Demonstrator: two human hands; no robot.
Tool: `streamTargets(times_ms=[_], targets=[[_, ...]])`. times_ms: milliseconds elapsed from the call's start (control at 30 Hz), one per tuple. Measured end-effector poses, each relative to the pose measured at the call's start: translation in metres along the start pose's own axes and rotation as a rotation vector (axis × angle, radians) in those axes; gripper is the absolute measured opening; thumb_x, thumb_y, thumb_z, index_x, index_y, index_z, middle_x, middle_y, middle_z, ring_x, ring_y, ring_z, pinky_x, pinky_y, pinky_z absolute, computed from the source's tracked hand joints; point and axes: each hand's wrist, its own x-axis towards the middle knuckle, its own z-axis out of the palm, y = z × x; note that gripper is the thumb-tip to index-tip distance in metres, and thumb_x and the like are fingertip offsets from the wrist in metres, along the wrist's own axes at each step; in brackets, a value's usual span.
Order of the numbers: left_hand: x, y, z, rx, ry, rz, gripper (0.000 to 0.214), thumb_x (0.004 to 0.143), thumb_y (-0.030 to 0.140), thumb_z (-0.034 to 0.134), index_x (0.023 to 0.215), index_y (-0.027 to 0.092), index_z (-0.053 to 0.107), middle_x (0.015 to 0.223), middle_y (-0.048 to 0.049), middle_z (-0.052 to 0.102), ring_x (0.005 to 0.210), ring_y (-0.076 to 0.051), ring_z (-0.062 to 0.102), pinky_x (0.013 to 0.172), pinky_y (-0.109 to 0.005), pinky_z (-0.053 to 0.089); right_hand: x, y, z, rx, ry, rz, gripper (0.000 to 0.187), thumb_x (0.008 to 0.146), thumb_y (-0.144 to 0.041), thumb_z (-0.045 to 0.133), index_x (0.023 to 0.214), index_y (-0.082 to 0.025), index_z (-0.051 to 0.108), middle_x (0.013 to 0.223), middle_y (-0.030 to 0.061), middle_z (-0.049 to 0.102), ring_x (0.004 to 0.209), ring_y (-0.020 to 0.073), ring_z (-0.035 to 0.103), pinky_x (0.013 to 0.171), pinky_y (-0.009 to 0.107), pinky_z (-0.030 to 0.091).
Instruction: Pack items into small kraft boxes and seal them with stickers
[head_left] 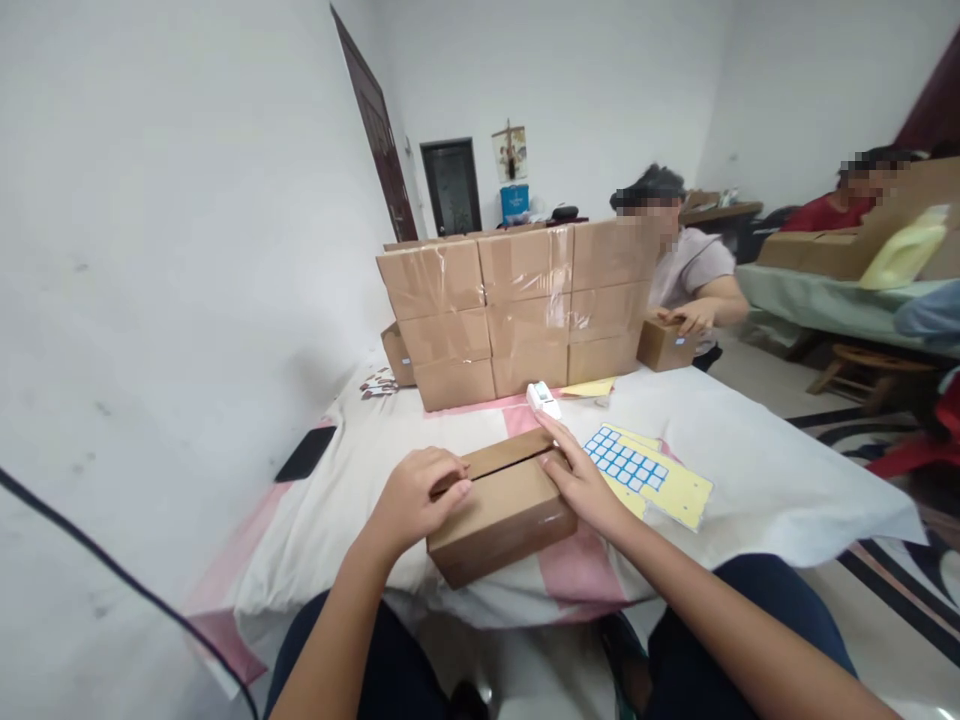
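A small brown cardboard box (pixel 504 512) lies on the covered table in front of me, its two top flaps nearly closed with a dark slit between them. My left hand (pixel 417 496) rests on the left end of the box, fingers curled over the near flap. My right hand (pixel 579 476) lies on the right end, fingers stretched flat along the flap edge. A white tape dispenser (pixel 542 399) stands just beyond the right hand.
A wall of taped cardboard boxes (pixel 517 310) is stacked at the table's far side. A yellow sheet of blue labels (pixel 643 472) lies right of the box. A black phone (pixel 306 453) lies at the left edge. Another person's hand (pixel 694 318) rests on a small box; a second person sits far right.
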Motion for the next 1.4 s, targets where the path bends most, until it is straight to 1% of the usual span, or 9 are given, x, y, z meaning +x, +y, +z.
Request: streamTargets(times_ms=[100, 200, 300, 400, 533, 700, 900, 1167, 1400], targets=[[-0.002, 0.019, 0.01, 0.188, -0.125, 0.057, 0.041, 0.09, 0.049, 0.062, 0.122, 0.023, 0.068, 0.13, -0.0121, 0.069, 0.12, -0.03, 0.063, 0.103, -0.048, 0.048, -0.001, -0.003, 0.006, -0.003, -0.001, 0.013, 0.042, 0.093, -0.026, 0.055, 0.134, -0.03, 0.064, 0.144, 0.0064, 0.059, 0.14, 0.027, 0.047, 0.123, 0.055, 0.029], [-0.004, 0.031, 0.027, 0.311, -0.2, 0.059, 0.075, 0.086, 0.056, 0.067, 0.15, 0.023, 0.046, 0.156, -0.0126, 0.049, 0.144, -0.034, 0.044, 0.117, -0.054, 0.037, -0.011, -0.011, 0.019, -0.017, 0.044, 0.008, 0.033, 0.096, -0.027, 0.053, 0.125, -0.028, 0.067, 0.141, 0.0071, 0.06, 0.138, 0.0271, 0.048, 0.121, 0.055, 0.031], [-0.004, 0.031, 0.043, 0.405, -0.225, -0.012, 0.086, 0.087, 0.052, 0.066, 0.159, 0.022, 0.03, 0.163, -0.0129, 0.037, 0.15, -0.037, 0.034, 0.12, -0.059, 0.031, -0.018, -0.018, 0.024, 0.001, 0.036, 0.027, 0.036, 0.098, -0.031, 0.052, 0.132, -0.029, 0.061, 0.144, 0.0074, 0.057, 0.14, 0.0267, 0.045, 0.121, 0.054, 0.032], [-0.001, 0.026, 0.05, 0.444, -0.252, -0.077, 0.09, 0.087, 0.055, 0.065, 0.16, 0.02, 0.026, 0.164, -0.0137, 0.034, 0.151, -0.038, 0.032, 0.119, -0.063, 0.031, -0.002, -0.011, 0.01, 0.034, 0.0, 0.067, 0.037, 0.099, -0.035, 0.051, 0.134, -0.028, 0.058, 0.143, 0.0082, 0.057, 0.136, 0.0261, 0.05, 0.115, 0.049, 0.039], [0.003, 0.019, 0.05, 0.463, -0.231, -0.085, 0.09, 0.089, 0.06, 0.061, 0.161, 0.022, 0.023, 0.164, -0.0119, 0.035, 0.151, -0.037, 0.032, 0.12, -0.06, 0.032, 0.065, 0.039, -0.025, -0.094, 0.02, 0.217, 0.026, 0.091, -0.032, 0.055, 0.113, -0.024, 0.067, 0.122, 0.0088, 0.068, 0.109, 0.0261, 0.064, 0.098, 0.045, 0.05], [0.001, 0.012, 0.047, 0.526, -0.206, -0.029, 0.094, 0.089, 0.064, 0.058, 0.162, 0.021, 0.018, 0.164, -0.01, 0.036, 0.151, -0.035, 0.034, 0.121, -0.054, 0.031, 0.154, 0.123, -0.044, -0.262, 0.032, 0.659, 0.022, 0.088, -0.027, 0.055, 0.096, -0.015, 0.072, 0.104, 0.0126, 0.072, 0.083, 0.0207, 0.066, 0.076, 0.034, 0.051], [0.002, 0.013, 0.041, 0.648, -0.235, -0.003, 0.094, 0.086, 0.06, 0.062, 0.16, 0.016, 0.024, 0.164, -0.0075, 0.037, 0.149, -0.033, 0.035, 0.118, -0.051, 0.033, 0.181, 0.171, -0.039, -0.262, -0.014, 0.831, 0.02, 0.084, -0.031, 0.059, 0.08, -0.014, 0.069, 0.07, 0.007, 0.065, 0.05, 0.0146, 0.055, 0.049, 0.026, 0.039], [0.005, 0.018, 0.038, 0.718, -0.249, 0.009, 0.086, 0.086, 0.052, 0.062, 0.157, 0.012, 0.033, 0.165, -0.004, 0.034, 0.151, -0.029, 0.031, 0.121, -0.045, 0.023, 0.187, 0.153, -0.036, -0.214, -0.021, 0.959, 0.016, 0.087, -0.028, 0.061, 0.076, -0.016, 0.062, 0.068, 0.0035, 0.058, 0.045, 0.0085, 0.038, 0.042, 0.024, 0.026], [0.003, 0.02, 0.038, 0.69, -0.243, -0.019, 0.083, 0.09, 0.055, 0.058, 0.157, 0.014, 0.032, 0.164, -0.0039, 0.036, 0.15, -0.029, 0.033, 0.122, -0.045, 0.023, 0.186, 0.148, -0.026, -0.139, 0.003, 1.027, 0.019, 0.082, -0.017, 0.063, 0.068, -0.019, 0.05, 0.054, -0.0043, 0.039, 0.044, 0.0076, 0.028, 0.043, 0.023, 0.021]])
